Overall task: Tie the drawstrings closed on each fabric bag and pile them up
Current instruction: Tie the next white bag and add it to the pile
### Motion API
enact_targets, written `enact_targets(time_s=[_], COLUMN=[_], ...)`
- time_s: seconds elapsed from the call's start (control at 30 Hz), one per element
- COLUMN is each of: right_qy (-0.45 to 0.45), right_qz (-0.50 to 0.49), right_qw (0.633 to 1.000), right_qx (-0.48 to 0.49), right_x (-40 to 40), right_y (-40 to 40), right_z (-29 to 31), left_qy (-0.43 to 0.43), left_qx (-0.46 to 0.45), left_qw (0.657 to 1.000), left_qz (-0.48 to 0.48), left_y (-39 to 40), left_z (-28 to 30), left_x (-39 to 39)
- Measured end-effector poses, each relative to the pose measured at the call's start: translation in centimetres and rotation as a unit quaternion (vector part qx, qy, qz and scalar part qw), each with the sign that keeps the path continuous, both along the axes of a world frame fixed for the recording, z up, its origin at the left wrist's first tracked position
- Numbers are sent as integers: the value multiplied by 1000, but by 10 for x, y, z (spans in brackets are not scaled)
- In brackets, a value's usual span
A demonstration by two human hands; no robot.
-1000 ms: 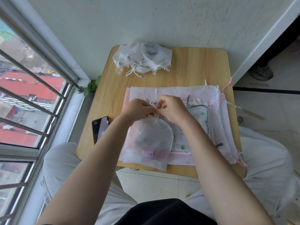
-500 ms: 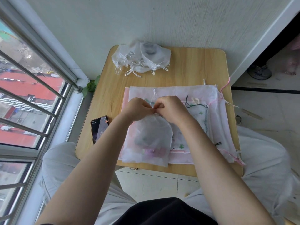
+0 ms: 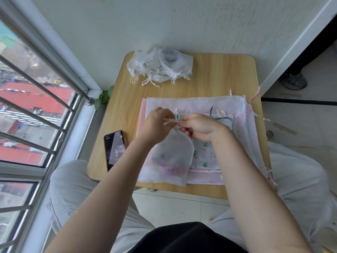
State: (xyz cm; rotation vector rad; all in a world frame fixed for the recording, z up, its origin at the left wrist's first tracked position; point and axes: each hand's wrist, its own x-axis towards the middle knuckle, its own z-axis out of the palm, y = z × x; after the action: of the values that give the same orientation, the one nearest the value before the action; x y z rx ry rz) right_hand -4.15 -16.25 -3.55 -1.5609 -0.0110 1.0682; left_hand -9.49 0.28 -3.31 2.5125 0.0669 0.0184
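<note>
A small sheer white bag with something pink inside lies at the near middle of the wooden table, its gathered neck pointing away from me. My left hand and my right hand meet just above that neck, each pinching an end of its white drawstring, stretched taut between them. Under the bag lies a flat stack of larger sheer bags, white and pink. A pile of tied white bags sits at the table's far left.
A phone with a lit screen lies on the table's left, close to my left forearm. A window with metal bars runs along the left. The wall stands right behind the table. A shoe shows on the floor at right.
My hands have drawn slightly apart, pulling the drawstring taut between them. The bag's neck has cinched tighter.
</note>
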Motion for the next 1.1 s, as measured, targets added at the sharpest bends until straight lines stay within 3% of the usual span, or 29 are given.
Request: enact_targets(time_s=[0.1,0.2,0.4,0.63,0.73,0.9,1.1], right_qy=[31,47,50,57,41,-42,-176], right_qz=[-26,-39,-61,-97,-112,-139,-124], right_qw=[999,997,995,991,990,989,961], right_qx=[27,37,52,69,76,-9,-173], right_x=[0,1,2,1,1,1,2], right_y=[-2,-3,-3,-6,-11,-9,-5], right_z=[-3,-5,-4,-7,-5,-11,-26], left_qy=[-79,-91,-30,23,52,179,204], left_qx=[28,78,44,78,34,-164,-101], left_qw=[995,992,998,996,997,964,970], left_qz=[45,34,15,45,51,105,85], left_y=[-2,-4,-12,-20,-16,-14,3], left_z=[-1,4,9,13,14,21,15], left_x=[-4,-5,-6,2,4,11,8])
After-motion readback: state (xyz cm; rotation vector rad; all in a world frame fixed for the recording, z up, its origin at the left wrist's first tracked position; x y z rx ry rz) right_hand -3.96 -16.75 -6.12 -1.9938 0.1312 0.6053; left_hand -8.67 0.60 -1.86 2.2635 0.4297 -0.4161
